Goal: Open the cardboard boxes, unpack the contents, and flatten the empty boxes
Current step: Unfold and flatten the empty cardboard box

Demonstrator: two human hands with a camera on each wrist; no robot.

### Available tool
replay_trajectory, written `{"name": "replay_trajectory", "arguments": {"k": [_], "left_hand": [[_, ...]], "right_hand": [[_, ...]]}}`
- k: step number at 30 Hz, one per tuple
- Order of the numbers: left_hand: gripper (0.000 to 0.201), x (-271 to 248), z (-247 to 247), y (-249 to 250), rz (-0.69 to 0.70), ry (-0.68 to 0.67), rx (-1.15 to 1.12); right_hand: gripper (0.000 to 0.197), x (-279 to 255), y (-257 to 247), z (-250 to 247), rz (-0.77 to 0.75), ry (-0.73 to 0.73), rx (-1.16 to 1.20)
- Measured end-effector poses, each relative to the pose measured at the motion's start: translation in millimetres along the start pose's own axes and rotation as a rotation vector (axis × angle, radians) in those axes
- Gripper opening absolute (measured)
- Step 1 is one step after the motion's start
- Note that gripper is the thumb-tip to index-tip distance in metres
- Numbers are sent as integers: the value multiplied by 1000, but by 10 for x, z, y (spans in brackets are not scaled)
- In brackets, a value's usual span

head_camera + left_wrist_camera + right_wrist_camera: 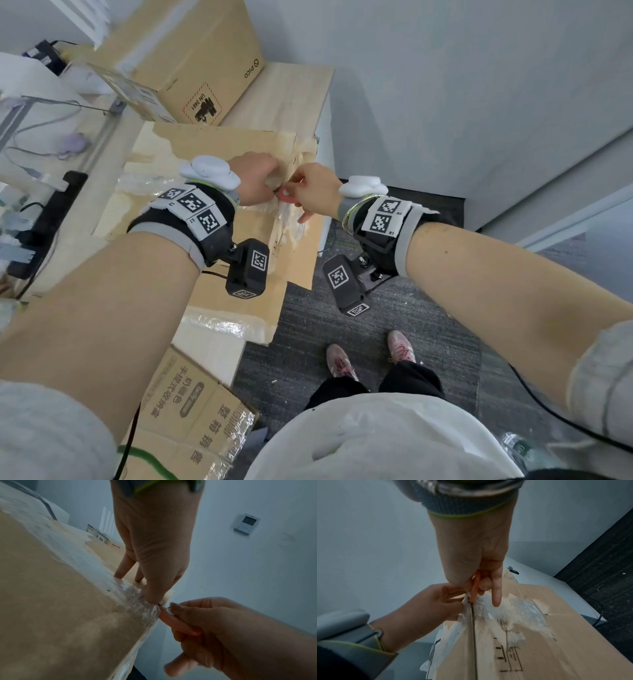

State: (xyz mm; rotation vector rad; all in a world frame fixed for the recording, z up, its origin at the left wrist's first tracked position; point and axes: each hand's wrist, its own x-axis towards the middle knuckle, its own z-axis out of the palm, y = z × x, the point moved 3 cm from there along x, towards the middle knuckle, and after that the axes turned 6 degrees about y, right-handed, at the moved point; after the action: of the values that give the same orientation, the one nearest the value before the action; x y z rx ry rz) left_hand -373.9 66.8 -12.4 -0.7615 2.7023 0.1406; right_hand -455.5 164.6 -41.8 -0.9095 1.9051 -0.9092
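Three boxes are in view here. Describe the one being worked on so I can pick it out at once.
On the wooden desk, find the box lying flat, overhanging the front edge. The left hand and right hand meet at its taped seam. Unlike the upright PICO box behind, it bears torn clear tape.

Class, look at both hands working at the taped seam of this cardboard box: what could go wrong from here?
1. The right hand holds an orange cutter right beside the left hand, whose grip is on the tape: a slip could nick those fingers.
2. The cardboard box overhangs the table edge: pulling might tip it off.
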Motion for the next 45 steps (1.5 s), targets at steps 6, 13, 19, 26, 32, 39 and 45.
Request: {"name": "replay_trajectory", "arguments": {"k": [6,13,19,26,32,39,45], "left_hand": [[44,-33,2,-13,-17,19,-107],[43,-209,-47,-189,-133,111,-265],[46,-480,-13,-373,-315,217,-474],[41,-830,68,-656,-553,495,-763],[23,-1396,424,-1180,-866,727,-831],[24,-2189,1142,-1974,-1317,795,-943],[36,-2591,1769,-2512,-1541,698,-1016]], "right_hand": [[16,-42,-31,-4,-41,-43,-25],[10,-12,-178,-150,-101,169,-181],[16,58,-514,1,-213,243,-153],[23,27,-940,747,-359,112,-52],[29,28,-1262,1564,-514,-33,-313],[56,192,-1384,2342,-619,-62,-709],[56,389,-1384,2823,-679,3,-879]]}}
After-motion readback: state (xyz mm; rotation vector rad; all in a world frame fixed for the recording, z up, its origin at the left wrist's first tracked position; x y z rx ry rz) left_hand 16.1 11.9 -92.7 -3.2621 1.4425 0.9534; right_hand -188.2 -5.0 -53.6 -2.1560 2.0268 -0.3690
